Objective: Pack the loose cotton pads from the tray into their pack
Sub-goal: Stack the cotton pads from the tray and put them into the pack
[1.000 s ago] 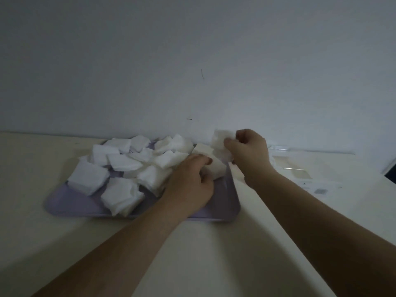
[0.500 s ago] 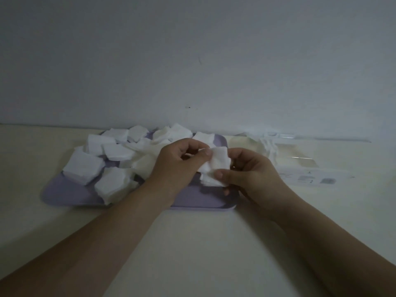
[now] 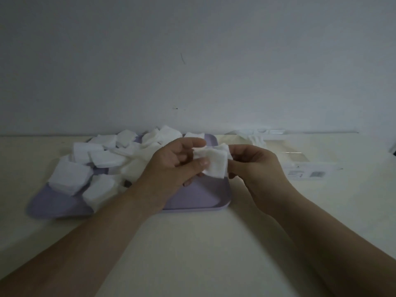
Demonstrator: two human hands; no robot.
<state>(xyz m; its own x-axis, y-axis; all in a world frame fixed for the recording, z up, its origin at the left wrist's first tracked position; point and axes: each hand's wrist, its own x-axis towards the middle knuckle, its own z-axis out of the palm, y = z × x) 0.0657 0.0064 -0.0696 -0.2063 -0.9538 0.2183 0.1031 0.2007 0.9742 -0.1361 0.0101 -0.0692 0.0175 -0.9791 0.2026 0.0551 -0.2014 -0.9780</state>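
A lilac tray [image 3: 203,196] lies on the cream table, its left and back parts heaped with several white square cotton pads [image 3: 70,175]. Above the tray's right side, both hands hold a small stack of cotton pads [image 3: 216,162] between them. My left hand [image 3: 171,166] pinches the stack's left edge with thumb and fingers. On the stack's right edge, the fingers of my right hand [image 3: 255,166] are curled round it. The clear plastic pack [image 3: 300,159] lies flat on the table to the right of the tray, with a few pads visible at its far end.
A plain grey wall rises directly behind the table's far edge. Bare table surface stretches in front of the tray and under my forearms. A dark object [image 3: 393,146] shows at the right frame edge.
Both hands lifted pads off the tray's right side and brought them together into one stack held above the tray. The stack has grown slightly and shifted right since half a second ago.
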